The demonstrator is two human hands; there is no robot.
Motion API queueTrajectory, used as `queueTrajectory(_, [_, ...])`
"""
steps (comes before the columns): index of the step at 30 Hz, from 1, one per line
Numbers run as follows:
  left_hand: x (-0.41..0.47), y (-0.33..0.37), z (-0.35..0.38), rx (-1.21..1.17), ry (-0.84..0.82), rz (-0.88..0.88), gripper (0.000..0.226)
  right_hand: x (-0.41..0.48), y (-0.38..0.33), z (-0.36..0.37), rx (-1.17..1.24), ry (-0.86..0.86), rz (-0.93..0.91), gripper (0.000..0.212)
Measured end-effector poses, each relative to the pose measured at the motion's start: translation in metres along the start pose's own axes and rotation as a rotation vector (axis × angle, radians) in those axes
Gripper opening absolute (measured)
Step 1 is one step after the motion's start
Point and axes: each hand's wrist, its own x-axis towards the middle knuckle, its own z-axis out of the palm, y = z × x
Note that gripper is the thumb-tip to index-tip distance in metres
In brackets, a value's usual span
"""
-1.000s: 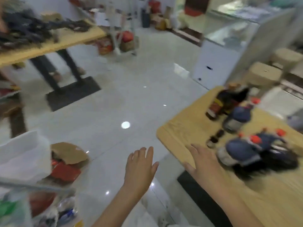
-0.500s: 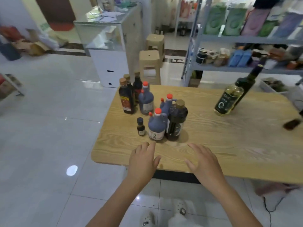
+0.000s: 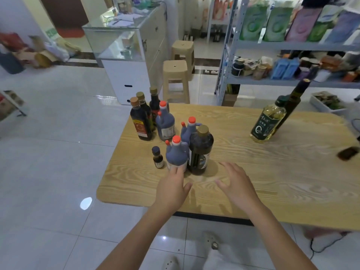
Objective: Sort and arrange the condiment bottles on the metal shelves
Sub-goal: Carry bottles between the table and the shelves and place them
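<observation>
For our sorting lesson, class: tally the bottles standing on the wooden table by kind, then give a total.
Blue-grey jugs with red caps: 3
Dark sauce bottles with gold caps: 4
Small dark-capped bottle: 1
Yellow oil bottle: 1
Tall slim dark bottle: 1
Total: 10

1. On the left part of your table (image 3: 272, 172) stands a cluster of bottles (image 3: 165, 125).
2. A small bottle (image 3: 157, 157) stands just left of the nearest jug (image 3: 176, 154).
3. Far right, two more bottles (image 3: 269, 121) stand one behind the other.
4. Behind the table stand shelves (image 3: 292, 45) and two stools (image 3: 175, 75).
</observation>
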Motion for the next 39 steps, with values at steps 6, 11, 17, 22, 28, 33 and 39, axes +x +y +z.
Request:
queueTrajectory(6, [0.052, 0.077, 0.035, 0.091, -0.028, 0.041, 0.054, 0.043, 0.066, -0.033, 0.007, -0.024, 0.009, 0.057])
queueTrajectory(11, [0.109, 0.169, 0.080, 0.108, -0.077, 0.058, 0.055, 0.083, 0.167, -0.089, -0.013, -0.019, 0.058, 0.056])
queueTrajectory(17, [0.177, 0.274, 0.120, 0.099, -0.125, 0.127, 0.054, 0.104, 0.299, -0.174, 0.001, 0.000, 0.210, 0.056])
queueTrajectory(22, [0.217, 0.342, 0.153, 0.157, -0.163, 0.143, 0.055, 0.102, 0.394, -0.214, 0.059, 0.016, 0.367, 0.054])
queueTrajectory(28, [0.244, 0.381, 0.178, 0.195, -0.223, 0.152, 0.056, 0.114, 0.463, -0.239, 0.064, 0.120, 0.475, 0.051])
queueTrajectory(33, [0.262, 0.396, 0.187, 0.217, -0.231, 0.122, 0.056, 0.135, 0.493, -0.252, 0.007, 0.303, 0.536, 0.050])
queueTrajectory(39, [0.272, 0.392, 0.191, 0.227, -0.234, 0.075, 0.056, 0.154, 0.520, -0.251, 0.025, 0.271, 0.516, 0.054])
